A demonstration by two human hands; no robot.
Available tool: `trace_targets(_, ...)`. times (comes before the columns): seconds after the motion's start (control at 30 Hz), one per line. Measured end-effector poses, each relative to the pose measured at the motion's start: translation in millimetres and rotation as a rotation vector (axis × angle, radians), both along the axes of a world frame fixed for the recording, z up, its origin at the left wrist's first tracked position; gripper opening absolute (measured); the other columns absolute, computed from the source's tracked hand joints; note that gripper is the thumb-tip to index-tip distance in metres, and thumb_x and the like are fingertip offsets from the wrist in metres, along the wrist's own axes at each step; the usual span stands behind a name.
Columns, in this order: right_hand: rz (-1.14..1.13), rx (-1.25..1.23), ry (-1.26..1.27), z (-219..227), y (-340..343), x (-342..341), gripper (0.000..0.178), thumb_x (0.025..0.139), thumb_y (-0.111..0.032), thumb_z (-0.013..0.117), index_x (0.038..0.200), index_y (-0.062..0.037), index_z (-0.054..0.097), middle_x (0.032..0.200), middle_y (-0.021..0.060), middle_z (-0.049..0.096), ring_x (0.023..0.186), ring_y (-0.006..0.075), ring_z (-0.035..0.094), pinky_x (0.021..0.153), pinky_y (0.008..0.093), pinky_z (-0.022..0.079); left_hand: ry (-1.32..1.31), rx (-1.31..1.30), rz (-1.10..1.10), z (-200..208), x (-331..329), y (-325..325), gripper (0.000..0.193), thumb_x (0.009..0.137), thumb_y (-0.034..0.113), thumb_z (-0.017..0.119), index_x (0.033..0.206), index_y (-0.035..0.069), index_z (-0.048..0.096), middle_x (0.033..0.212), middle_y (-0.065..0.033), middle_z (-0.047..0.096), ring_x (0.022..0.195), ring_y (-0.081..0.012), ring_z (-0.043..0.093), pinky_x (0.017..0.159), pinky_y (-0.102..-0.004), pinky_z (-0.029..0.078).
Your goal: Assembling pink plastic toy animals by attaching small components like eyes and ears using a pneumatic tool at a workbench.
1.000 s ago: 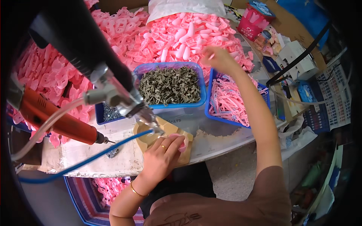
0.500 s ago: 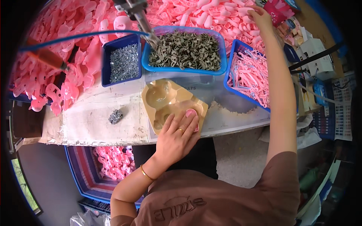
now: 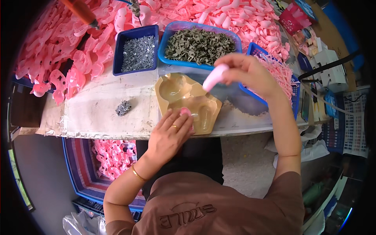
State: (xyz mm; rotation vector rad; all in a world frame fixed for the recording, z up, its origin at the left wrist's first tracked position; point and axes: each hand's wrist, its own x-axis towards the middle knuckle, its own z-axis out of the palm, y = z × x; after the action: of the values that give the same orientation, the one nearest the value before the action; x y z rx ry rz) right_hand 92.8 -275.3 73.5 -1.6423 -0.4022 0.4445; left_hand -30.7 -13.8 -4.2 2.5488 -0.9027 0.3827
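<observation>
My right hand [image 3: 250, 74] is raised above the bench, right of the middle. Its thumb and fingers pinch a smooth, elongated pink plastic piece [image 3: 215, 77], tilted with its lower tip over the tan fixture [image 3: 215, 113]. This fixture has rounded recesses and lies near the bench's front edge. At its lower left, my left hand [image 3: 168, 131] curves over a pink plastic part [image 3: 185, 112], fingers side by side. Only bits of that part show past the fingers; the thumb is hidden.
Behind the fixture stand a dark blue bin [image 3: 155, 31] of small metal pieces and a lighter blue tub [image 3: 166, 60] of grey-green clips. A blue basket [image 3: 250, 93] holds thin pink strips. Pink parts [image 3: 90, 39] heap behind. Left lies a metal clump [image 3: 123, 108]; an orange-handled driver [image 3: 80, 11] hangs above.
My right hand has come back from the far right pile with a pink piece. My left hand has moved left with its pink part, uncovering the fixture's right recess. The view has shifted.
</observation>
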Motion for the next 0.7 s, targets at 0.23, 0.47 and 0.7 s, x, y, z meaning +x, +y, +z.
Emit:
trace_targets(0.23, 0.17, -0.667, -0.403, -30, 30, -47, 0.028, 0.089, -0.03, 0.073, 0.098, -0.0034, 0.07, 0.081, 0.0102, 0.07, 0.068, 0.0238, 0.067, 0.063, 0.0351, 0.051, 0.042, -0.053, 0.004, -3, -1, 7, 0.032, 0.088, 0.02, 0.069, 0.116, 0.007, 0.067, 0.123, -0.0075, 0.064, 0.12, -0.0241, 0.059, 0.11, -0.0437, 0.041)
trace_targets(0.47, 0.024, -0.804, -0.59, -35, 41, -52, 0.026, 0.087, -0.033, 0.072, 0.1, -0.0111, 0.071, 0.088, 0.012, 0.07, 0.077, 0.0319, 0.068, 0.065, 0.0402, 0.052, -0.01, -0.03, -0.033, -6, 7, 17, 0.035, 0.083, 0.02, 0.073, 0.115, 0.006, 0.067, 0.125, -0.0082, 0.063, 0.118, -0.0272, 0.059, 0.107, -0.0456, 0.044)
trace_targets(0.7, 0.106, -0.895, -0.531, -31, 39, -57, 0.022, 0.082, -0.03, 0.072, 0.092, -0.0115, 0.067, 0.08, 0.0092, 0.067, 0.072, 0.0329, 0.067, 0.062, 0.0432, 0.05, -0.076, -0.143, 0.111, -12, 3, 65, 0.036, 0.081, 0.017, 0.075, 0.115, 0.009, 0.068, 0.123, -0.0081, 0.064, 0.12, -0.0279, 0.058, 0.107, -0.0454, 0.043)
